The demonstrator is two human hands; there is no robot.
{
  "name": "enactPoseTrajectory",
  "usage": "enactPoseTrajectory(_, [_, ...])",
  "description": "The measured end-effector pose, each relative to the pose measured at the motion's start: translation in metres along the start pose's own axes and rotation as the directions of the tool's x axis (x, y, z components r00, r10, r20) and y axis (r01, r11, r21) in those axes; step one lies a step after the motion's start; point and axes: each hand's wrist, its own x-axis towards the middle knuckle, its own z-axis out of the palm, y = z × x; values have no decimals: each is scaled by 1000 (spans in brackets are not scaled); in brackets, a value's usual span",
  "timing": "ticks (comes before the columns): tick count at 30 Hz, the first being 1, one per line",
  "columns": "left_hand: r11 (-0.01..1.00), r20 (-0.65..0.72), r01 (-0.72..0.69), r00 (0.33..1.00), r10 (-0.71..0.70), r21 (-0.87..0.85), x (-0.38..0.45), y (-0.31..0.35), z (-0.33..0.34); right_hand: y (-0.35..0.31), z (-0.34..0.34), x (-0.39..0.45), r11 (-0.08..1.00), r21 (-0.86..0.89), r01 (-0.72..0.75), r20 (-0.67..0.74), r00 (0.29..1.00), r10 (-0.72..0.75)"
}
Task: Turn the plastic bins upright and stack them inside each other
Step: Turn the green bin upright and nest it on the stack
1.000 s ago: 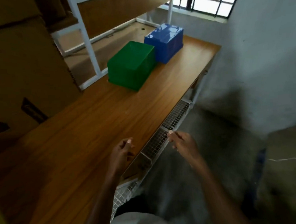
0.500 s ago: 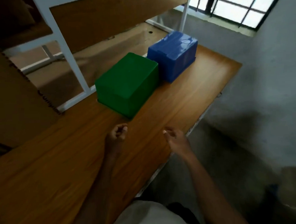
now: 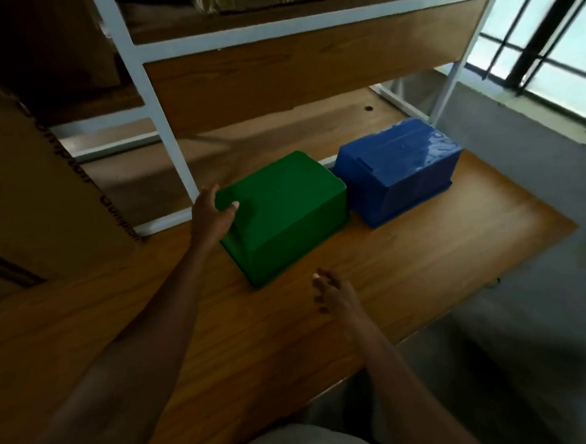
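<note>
A green plastic bin (image 3: 284,215) lies upside down on the wooden table (image 3: 408,276). Right beside it, to the right, a blue plastic bin (image 3: 398,170) also lies upside down. My left hand (image 3: 212,216) rests against the green bin's left end, thumb on its top and fingers spread along the side. My right hand (image 3: 333,291) hovers over the table just in front of the green bin's near corner, fingers loosely spread and holding nothing.
A white metal shelf frame (image 3: 162,120) with wooden boards stands right behind the bins. A large cardboard box (image 3: 31,176) stands at the left on the table. The table's right edge drops to a grey floor (image 3: 548,326); a barred window (image 3: 548,41) is at the upper right.
I have moved closer to the bins. My left hand reached forward and now touches the green bin's left end; my right hand advanced toward the bin's near corner.
</note>
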Motion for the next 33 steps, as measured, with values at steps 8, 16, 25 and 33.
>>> enactPoseTrajectory(8, [973, 111, 87, 987, -113, 212, 14, -2, 14, -5, -36, 6, 994, -103, -46, 158, 985, 62])
enactPoseTrajectory(16, [940, 91, 82, 989, -118, 332, -30, 1, 15, 0, -40, 19, 993, -91, -70, 176, 981, 85])
enactPoseTrajectory(25, [908, 38, -6, 999, -11, 420, -152, 19, 49, 5, -35, 20, 989, 139, -59, 48, 997, 52])
enactPoseTrajectory(33, [975, 41, 209, 976, -212, 74, -137, -2, 29, 59, -55, 62, 983, 156, -93, -20, 995, 97])
